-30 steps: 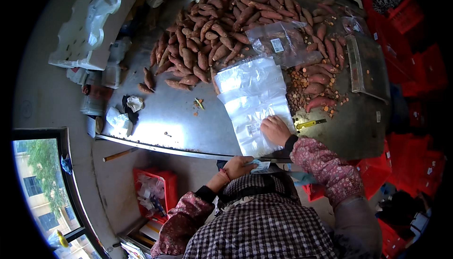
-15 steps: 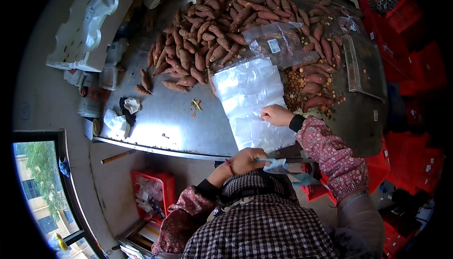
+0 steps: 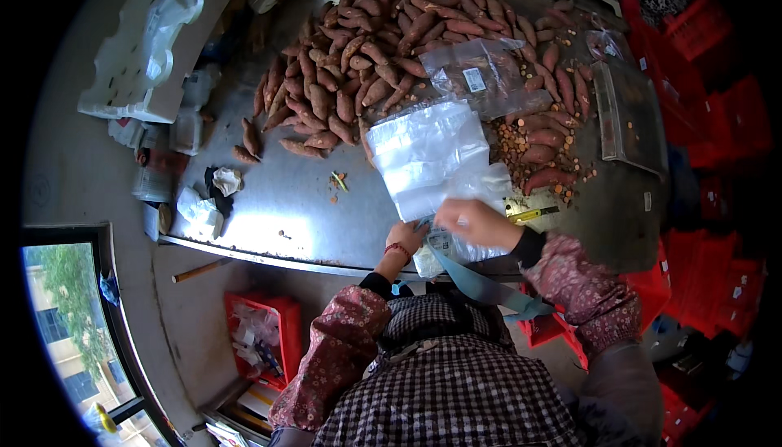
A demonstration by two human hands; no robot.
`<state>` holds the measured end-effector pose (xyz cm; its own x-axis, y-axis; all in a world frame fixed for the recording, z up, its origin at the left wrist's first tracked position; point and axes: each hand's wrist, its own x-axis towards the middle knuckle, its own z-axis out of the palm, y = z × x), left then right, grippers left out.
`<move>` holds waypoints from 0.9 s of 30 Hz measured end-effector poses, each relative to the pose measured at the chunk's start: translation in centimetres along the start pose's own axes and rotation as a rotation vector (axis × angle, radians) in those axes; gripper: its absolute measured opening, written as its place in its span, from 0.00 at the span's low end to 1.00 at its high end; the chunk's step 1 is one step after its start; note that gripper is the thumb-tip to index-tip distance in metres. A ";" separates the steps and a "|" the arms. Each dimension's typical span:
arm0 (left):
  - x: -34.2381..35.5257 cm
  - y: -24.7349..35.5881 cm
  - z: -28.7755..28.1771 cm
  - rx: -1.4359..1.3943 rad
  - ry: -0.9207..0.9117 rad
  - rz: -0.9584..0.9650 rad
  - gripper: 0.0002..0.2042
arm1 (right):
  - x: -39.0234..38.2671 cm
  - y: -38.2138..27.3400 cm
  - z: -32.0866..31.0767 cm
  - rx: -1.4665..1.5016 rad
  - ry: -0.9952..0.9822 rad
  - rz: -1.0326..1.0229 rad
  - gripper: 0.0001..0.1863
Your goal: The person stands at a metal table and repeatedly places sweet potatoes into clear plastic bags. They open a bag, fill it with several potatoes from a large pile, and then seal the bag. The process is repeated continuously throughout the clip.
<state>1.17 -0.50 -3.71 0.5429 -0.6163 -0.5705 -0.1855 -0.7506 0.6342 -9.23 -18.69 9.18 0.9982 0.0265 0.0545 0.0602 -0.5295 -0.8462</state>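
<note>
A stack of clear plastic bags [image 3: 428,149] lies on the metal table in front of me. Over its near end, my left hand [image 3: 404,239] pinches a pale blue strip [image 3: 481,286], like label backing tape, which curves down to the right across my front. Small white labels [image 3: 440,242] show beside the fingers. Just to the right and above the bags is my right hand [image 3: 476,223], its fingers curled and smeared by motion; whether anything is in them I cannot make out. A yellow utility knife [image 3: 533,215] rests to the right of this hand.
Sweet potatoes [image 3: 350,72] are heaped at the back of the table [image 3: 269,194]. A filled, labelled bag [image 3: 481,80] lies by the heap, with chopped scraps [image 3: 509,154] nearby. A metal-framed tray [image 3: 623,117] is at right. Red crates [image 3: 709,276] stand beyond the right edge.
My left hand has moved forward and left onto the table's edge, drawing the strip out longer. My right hand has come back toward it from the bags. The yellow knife has come into sight.
</note>
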 end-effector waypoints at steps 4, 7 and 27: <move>-0.2 0.9 -0.8 0.015 -0.100 -0.030 0.20 | -3.4 4.2 6.0 -0.545 -0.123 -0.034 0.21; -0.8 -0.5 -0.2 0.030 -0.031 0.002 0.19 | -4.0 5.2 6.3 -0.548 -0.177 -0.042 0.28; -9.0 0.7 -2.6 0.063 -0.098 0.273 0.24 | -7.9 13.3 8.7 -1.463 -0.278 -0.056 0.30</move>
<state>-1.71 5.17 3.22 0.3848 -0.8153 -0.4326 -0.3663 -0.5651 0.7393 -16.23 -18.61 -7.13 0.9742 0.1427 -0.1747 0.2060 -0.8785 0.4310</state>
